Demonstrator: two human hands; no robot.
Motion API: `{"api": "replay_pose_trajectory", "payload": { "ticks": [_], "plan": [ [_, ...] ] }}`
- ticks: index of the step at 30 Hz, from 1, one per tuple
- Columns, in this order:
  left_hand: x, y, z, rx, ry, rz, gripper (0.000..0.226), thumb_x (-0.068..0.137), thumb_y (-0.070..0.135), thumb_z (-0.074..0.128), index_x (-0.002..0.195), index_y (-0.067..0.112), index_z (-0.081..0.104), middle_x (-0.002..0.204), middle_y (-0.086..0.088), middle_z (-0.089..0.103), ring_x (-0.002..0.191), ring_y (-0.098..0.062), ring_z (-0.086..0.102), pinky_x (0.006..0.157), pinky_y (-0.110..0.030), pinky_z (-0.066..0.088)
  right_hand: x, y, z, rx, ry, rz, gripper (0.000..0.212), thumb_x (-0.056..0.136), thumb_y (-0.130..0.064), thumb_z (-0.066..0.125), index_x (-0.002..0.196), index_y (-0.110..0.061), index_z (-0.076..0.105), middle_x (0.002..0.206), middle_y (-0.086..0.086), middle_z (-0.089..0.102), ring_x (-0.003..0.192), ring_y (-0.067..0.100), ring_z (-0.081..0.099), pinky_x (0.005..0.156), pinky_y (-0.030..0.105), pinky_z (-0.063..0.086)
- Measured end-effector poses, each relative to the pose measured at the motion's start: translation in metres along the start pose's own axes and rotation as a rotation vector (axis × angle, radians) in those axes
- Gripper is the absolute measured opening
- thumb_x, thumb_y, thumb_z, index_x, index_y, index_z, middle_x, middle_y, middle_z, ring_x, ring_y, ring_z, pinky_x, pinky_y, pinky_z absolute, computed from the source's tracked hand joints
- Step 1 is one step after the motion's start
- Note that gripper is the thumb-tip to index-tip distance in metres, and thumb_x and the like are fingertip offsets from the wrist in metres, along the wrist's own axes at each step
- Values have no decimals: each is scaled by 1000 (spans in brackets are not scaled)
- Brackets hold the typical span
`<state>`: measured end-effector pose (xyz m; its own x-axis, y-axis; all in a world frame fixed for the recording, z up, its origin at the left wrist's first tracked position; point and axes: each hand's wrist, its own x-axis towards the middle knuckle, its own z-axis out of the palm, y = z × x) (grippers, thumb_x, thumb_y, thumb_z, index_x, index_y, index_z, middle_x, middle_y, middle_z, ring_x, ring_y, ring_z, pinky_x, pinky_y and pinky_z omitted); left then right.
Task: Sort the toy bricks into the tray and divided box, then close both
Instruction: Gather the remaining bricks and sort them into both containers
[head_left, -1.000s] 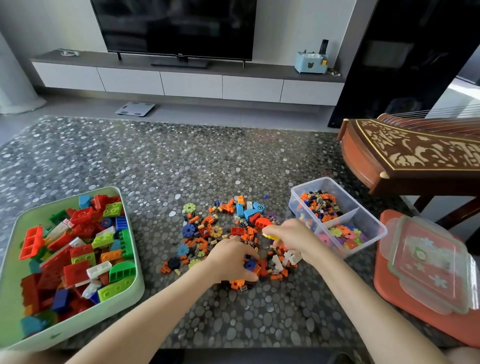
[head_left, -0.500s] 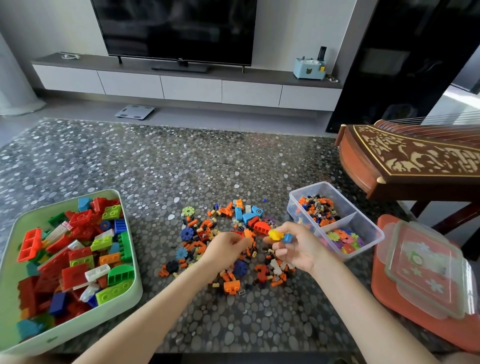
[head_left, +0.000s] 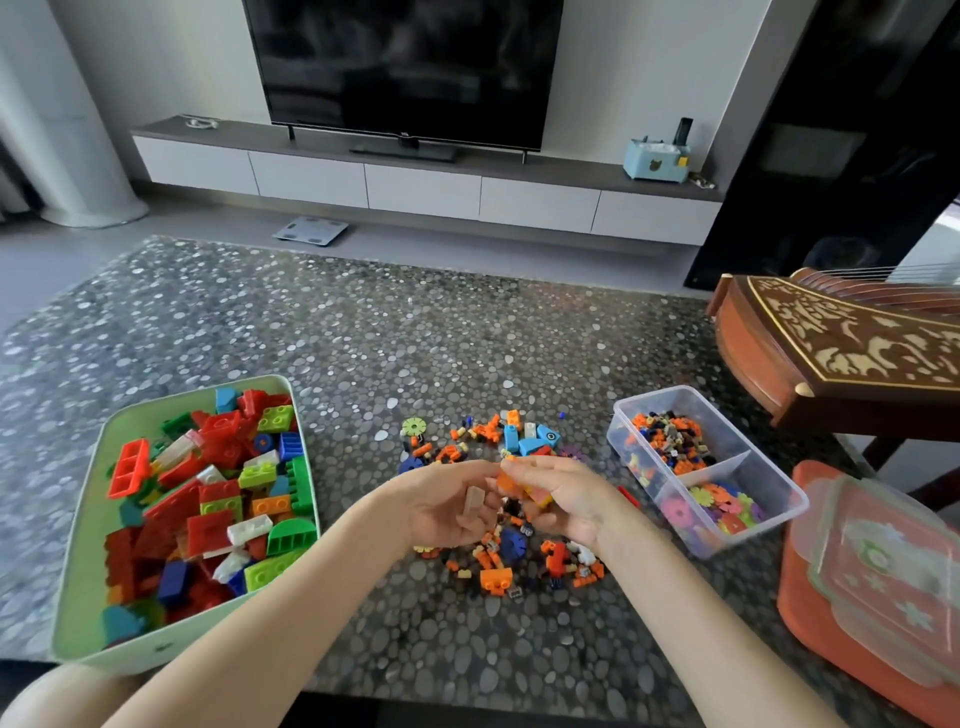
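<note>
My left hand (head_left: 441, 506) is palm up above the pile of small loose bricks (head_left: 498, 564), its fingers curled round a pale brick (head_left: 474, 501). Fingertip to fingertip with it, my right hand (head_left: 563, 501) pinches small orange and yellow bricks (head_left: 519, 486). On the left stands the green tray (head_left: 85, 561), filled with large red, green, blue and white bricks. The clear divided box (head_left: 748, 535) stands open on the right, with small orange and dark bricks in its far compartment and flower-shaped pieces in the near one.
A clear lid (head_left: 893, 571) lies on an orange-red lid (head_left: 810, 618) at the right table edge. A carved wooden instrument (head_left: 841, 353) juts in above the box. The pebble-patterned tabletop (head_left: 363, 338) stretches away behind the pile.
Both hands rose off the pile and came together. My left hand turned palm up with the pale brick, and my right hand moved left toward it with its bricks.
</note>
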<state>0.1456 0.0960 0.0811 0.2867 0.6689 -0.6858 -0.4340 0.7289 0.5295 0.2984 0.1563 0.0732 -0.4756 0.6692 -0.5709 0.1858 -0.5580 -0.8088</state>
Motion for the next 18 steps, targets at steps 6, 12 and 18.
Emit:
{"api": "replay_pose_trajectory", "payload": {
  "ticks": [6, 12, 18],
  "plan": [
    [-43, 10, -35, -249, 56, 175, 35, 99, 20, 40, 107, -10, 56, 87, -20, 62, 76, -27, 62, 60, -27, 53, 4, -21, 36, 240, -24, 35, 22, 78, -13, 71, 95, -3, 62, 73, 9, 59, 49, 13, 53, 34, 18, 40],
    [-113, 21, -78, 68, 410, 433, 30, 90, -17, 38, 113, -9, 55, 104, -24, 60, 87, -27, 64, 66, -28, 59, 5, -31, 113, 319, -227, 140, 11, 90, 1, 53, 97, 4, 62, 75, 18, 65, 69, 27, 60, 55, 33, 58],
    [-149, 24, -129, 640, 980, 537, 20, 84, 0, 60, 103, 4, 67, 96, -18, 66, 81, -28, 65, 79, -37, 58, 8, -25, 195, 262, -454, 241, 20, 98, -17, 46, 100, 0, 56, 90, 17, 60, 78, 25, 58, 74, 38, 52]
  ]
}}
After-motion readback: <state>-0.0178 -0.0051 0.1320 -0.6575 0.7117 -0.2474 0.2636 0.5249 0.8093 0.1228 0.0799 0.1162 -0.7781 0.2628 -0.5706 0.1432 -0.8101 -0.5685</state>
